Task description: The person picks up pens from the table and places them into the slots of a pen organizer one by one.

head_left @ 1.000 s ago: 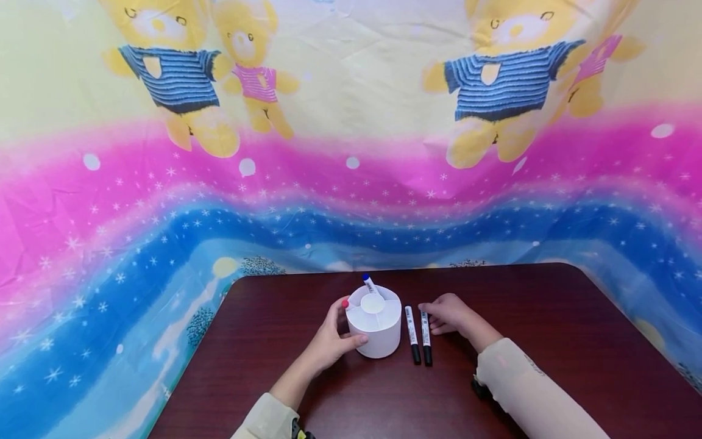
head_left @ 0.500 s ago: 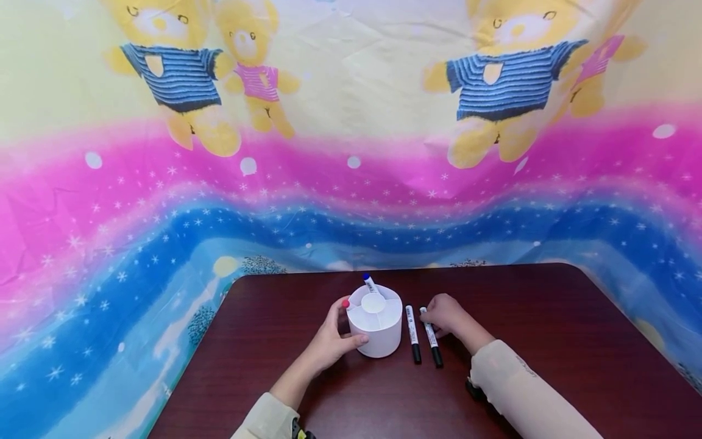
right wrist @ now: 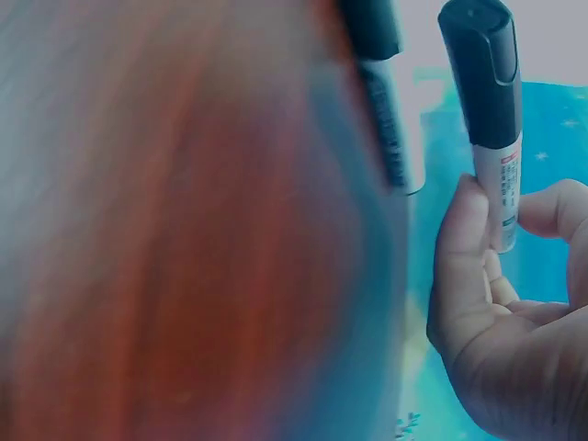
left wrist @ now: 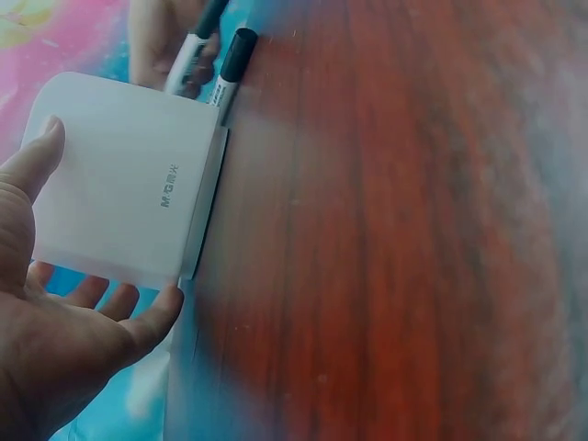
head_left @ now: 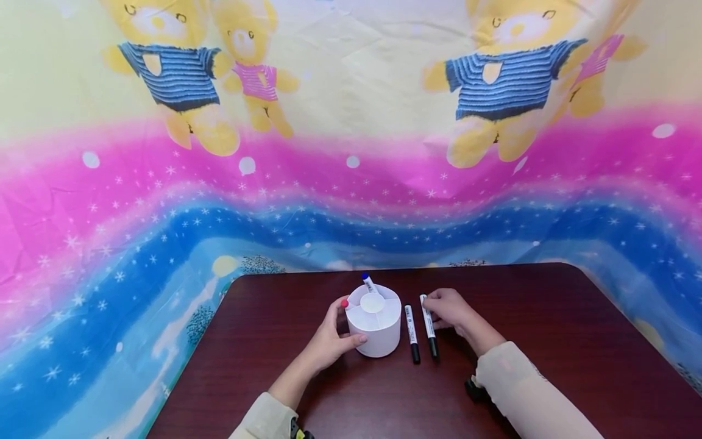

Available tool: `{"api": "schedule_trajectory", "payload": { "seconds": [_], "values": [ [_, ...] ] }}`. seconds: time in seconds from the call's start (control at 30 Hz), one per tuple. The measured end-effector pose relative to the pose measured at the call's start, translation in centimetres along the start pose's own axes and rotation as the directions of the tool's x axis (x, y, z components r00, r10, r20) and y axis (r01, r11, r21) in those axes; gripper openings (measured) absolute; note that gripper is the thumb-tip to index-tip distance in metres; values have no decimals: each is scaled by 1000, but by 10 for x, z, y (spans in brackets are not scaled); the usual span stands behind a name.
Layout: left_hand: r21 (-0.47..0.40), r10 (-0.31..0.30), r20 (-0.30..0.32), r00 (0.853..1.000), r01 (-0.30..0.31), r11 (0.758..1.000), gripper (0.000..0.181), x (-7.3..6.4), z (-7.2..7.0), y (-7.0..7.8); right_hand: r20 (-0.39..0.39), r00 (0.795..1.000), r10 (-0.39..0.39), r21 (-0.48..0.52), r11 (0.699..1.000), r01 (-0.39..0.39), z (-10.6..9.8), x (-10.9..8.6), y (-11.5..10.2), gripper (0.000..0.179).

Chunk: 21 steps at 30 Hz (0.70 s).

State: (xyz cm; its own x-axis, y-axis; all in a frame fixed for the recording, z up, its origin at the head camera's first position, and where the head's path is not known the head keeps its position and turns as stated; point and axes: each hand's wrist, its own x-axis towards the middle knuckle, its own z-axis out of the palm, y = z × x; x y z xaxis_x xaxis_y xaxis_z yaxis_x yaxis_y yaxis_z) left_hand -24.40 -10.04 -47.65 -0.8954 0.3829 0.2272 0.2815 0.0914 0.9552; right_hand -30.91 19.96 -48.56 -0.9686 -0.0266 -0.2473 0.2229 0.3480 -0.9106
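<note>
A round white pen holder [head_left: 378, 338] with compartments stands on the table. My left hand [head_left: 326, 344] grips its left side, thumb on the front wall, fingers round the side. A blue-capped marker [head_left: 367, 279] leans in a back compartment, and a red cap [head_left: 344, 303] shows at the left rim. To the right, my right hand [head_left: 451, 309] pinches a white marker [right wrist: 503, 179] with a black cap, near its uncapped end. That marker appears raised off the table, cap toward me. Another black-capped marker [head_left: 412, 335] lies between it and the holder.
The dark red wooden table [head_left: 263, 329] has rounded far corners. Behind it hangs a cloth backdrop [head_left: 351, 201] printed with bears and snowflakes. The lying marker is close beside the holder's right wall.
My right hand has taken hold of the right-hand marker, swung its cap end slightly rightward and moved it up and away from me. My left hand and the pen holder have stayed in place.
</note>
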Motion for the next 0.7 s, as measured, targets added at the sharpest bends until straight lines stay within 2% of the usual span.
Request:
{"api": "schedule_trajectory", "payload": {
  "seconds": [0.23,0.4,0.7],
  "values": [
    [2,3,-7,1000,-3,1000,83,0,0,1,-25,995,-95,168,981,98,-2,-6,-25,27],
    [12,0,-6,1000,0,1000,83,0,0,0,-52,983,-177,284,941,185,-3,-14,-46,32],
    [19,-1,-10,1000,1,1000,83,0,-1,-1,-109,949,-296,383,869,315,-2,-29,-77,33]
  ]
}}
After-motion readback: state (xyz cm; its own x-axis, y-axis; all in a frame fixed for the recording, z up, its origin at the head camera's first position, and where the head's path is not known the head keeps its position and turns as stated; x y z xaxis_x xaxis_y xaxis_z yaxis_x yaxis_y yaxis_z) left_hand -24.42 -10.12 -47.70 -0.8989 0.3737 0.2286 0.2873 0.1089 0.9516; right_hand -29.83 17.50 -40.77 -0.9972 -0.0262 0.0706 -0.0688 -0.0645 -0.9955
